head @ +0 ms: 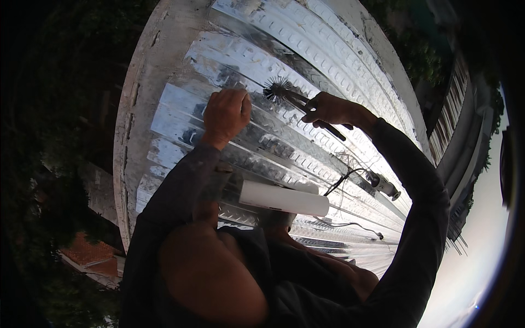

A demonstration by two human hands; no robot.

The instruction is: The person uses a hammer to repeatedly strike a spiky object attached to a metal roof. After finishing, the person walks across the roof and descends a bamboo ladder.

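My left hand [227, 114] is a closed fist above the ribbed, embossed metal decking [176, 108]; nothing shows in it, though its palm side is hidden. To its right, my right hand [328, 110] grips dark long-handled pliers or pincers [298, 102]. At the tool's head, between my hands, sits a round cluster of thin dark spikes [277, 89], perhaps wire ends or nails; which cannot be told. A white cylinder [283, 199], like a roll or pipe, lies just before my body, near my knees and feet.
A corded power tool [383, 186] lies on the decking at right, with its black cable [344, 176] looping towards the white cylinder. A plug-like cable end [380, 235] lies lower down. A concrete border [141, 82] edges the decking at left, with trees and lower roofs beyond.
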